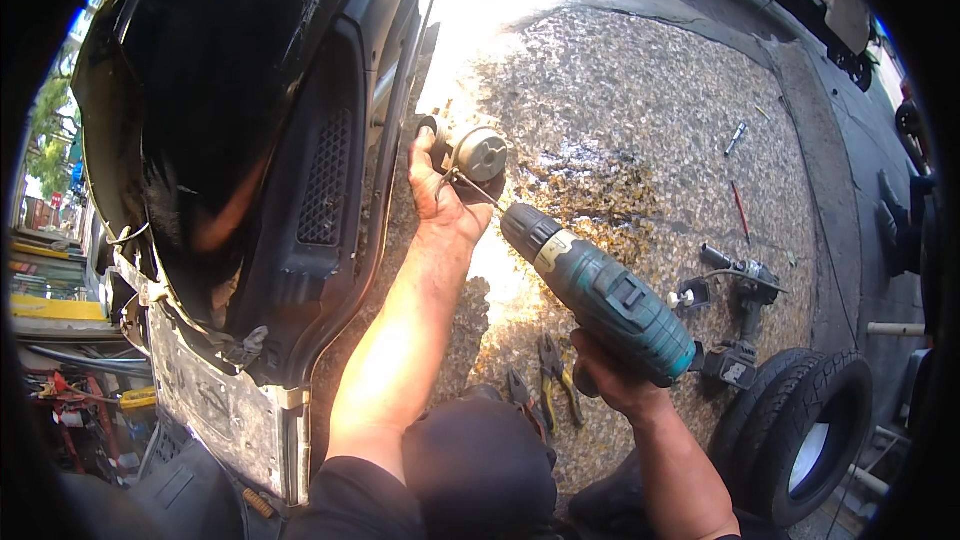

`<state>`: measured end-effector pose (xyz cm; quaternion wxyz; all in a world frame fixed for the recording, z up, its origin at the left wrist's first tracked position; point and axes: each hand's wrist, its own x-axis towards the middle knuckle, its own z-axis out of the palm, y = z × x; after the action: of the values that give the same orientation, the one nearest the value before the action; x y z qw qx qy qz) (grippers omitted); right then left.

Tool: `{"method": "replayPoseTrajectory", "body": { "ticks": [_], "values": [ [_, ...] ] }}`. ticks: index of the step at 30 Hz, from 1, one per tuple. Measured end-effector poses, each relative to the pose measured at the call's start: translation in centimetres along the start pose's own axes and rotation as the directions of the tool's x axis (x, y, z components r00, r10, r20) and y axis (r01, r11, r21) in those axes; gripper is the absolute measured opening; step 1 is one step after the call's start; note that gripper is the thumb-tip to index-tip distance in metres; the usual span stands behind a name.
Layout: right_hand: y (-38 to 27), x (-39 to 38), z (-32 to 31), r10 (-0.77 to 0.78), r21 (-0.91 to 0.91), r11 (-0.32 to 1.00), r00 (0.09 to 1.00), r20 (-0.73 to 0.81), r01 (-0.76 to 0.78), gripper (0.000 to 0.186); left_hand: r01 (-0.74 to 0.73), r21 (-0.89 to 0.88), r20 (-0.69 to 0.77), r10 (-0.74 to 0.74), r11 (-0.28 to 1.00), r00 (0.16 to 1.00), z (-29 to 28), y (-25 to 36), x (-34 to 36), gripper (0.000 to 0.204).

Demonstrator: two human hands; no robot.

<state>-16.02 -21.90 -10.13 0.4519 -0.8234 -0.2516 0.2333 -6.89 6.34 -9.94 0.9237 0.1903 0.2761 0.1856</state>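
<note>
My left hand [445,190] is closed around a round, tan-grey metal part [482,154] with a flat circular face, holding it above the ground beside the black vehicle panel. My right hand [620,380] grips a teal and black cordless drill [620,305] by its handle. From the drill's chuck [530,230] a thin bit [480,193] points up and left toward the lower side of the part. Whether its tip touches the part is hard to make out.
A black vehicle body [220,140] fills the left. On the speckled ground lie pliers [558,380], another power tool [745,315], a red thin tool [741,212] and a small metal tool [735,138]. Black tyres [835,390] stand at lower right, and a wet stain [590,185] lies beyond the drill.
</note>
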Motion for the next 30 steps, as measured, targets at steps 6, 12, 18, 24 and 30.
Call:
{"method": "replayPoseTrajectory", "body": {
  "ticks": [6, 12, 18, 24, 30],
  "values": [
    [-0.3, 0.2, 0.1, -0.117, 0.027, 0.992, 0.989, -0.094, 0.121, 0.034, -0.009, 0.032, -0.018, 0.009, 0.999, 1.000, -0.4, -0.2, 0.5, 0.047],
    [-1.5, 0.5, 0.3, 0.091, 0.578, 0.815, 0.973, -0.210, 0.049, 0.035, -0.030, 0.024, 0.039, 0.029, 0.999, 0.999, -0.9, -0.4, 0.5, 0.047],
    [-1.3, 0.7, 0.6, -0.178, 0.172, 0.964, 0.972, -0.156, 0.204, 0.034, -0.087, 0.036, 0.025, 0.086, 0.996, 0.996, -0.9, -0.5, 0.6, 0.051],
    [-1.9, 0.3, 1.3, 0.054, 0.650, 0.759, 0.994, -0.091, 0.019, 0.028, -0.078, 0.056, 0.167, 0.067, 0.995, 0.984, -1.3, -0.4, 0.1, 0.039],
    [-1.8, 0.3, 1.3, -0.123, 0.384, 0.904, 0.974, -0.192, 0.190, 0.018, -0.105, 0.098, 0.185, 0.086, 0.990, 0.979, -1.3, -0.8, 0.1, 0.045]
  ]
}}
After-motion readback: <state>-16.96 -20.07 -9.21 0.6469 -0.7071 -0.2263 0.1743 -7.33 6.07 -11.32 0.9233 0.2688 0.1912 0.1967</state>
